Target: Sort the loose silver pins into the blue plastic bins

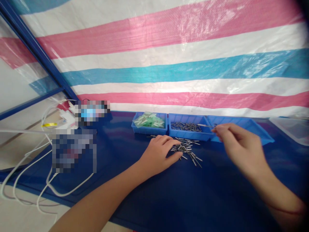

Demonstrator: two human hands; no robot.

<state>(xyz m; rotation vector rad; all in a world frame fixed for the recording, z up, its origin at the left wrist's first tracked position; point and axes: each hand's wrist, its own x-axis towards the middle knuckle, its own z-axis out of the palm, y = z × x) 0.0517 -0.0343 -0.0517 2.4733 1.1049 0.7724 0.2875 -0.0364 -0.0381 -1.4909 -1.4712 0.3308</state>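
My left hand (160, 154) rests on the blue table with its thumb and fingers apart, touching the near side of a loose pile of thin metal rods (185, 149). My right hand (238, 143) is raised over the right-hand bin. Its thumb and forefinger pinch one thin metal rod (204, 125), which points left across the middle bin. That blue middle bin (189, 118) holds many short metal pieces (184, 126). The right blue bin (262, 131) is partly hidden behind my right hand.
Small green-and-clear packets (149, 120) fill the left blue bin (142, 130). A clear plastic container (289, 127) stands at the far right. White cables (65, 194) loop over the table's left side beside pixelated objects. A striped plastic sheet (154, 74) hangs behind.
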